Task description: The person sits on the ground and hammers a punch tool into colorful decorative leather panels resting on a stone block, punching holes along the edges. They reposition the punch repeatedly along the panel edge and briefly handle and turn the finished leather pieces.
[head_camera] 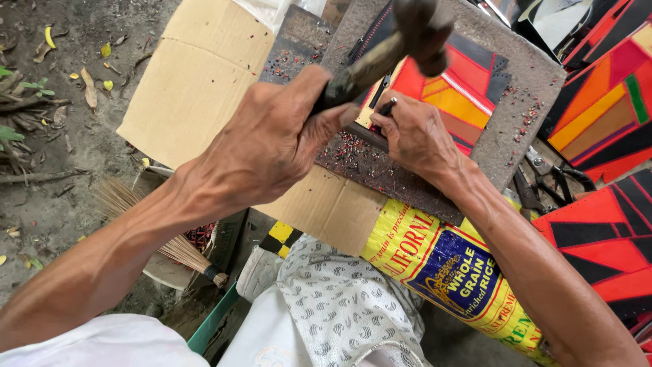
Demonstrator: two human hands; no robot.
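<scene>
Left hand [261, 146] fisted tight round hammer [407, 34], head raised above work. Right hand [418, 136] pinches thin punch [387, 107] upright on red-orange-black patchwork piece [455, 85], lying on grey board [523, 88]. Punching step, I judge; next blow needs square strike, steady punch, fingertips clear.

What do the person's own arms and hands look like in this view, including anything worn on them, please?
Both arms are bare from above the elbow down to the fingers. The left hand and right hand wear no gloves, rings, watch or bracelets. They look lean and sinewy, with raised veins and creased knuckles. A white short sleeve shows at the left upper arm; no sleeve is visible on the right arm.
</scene>
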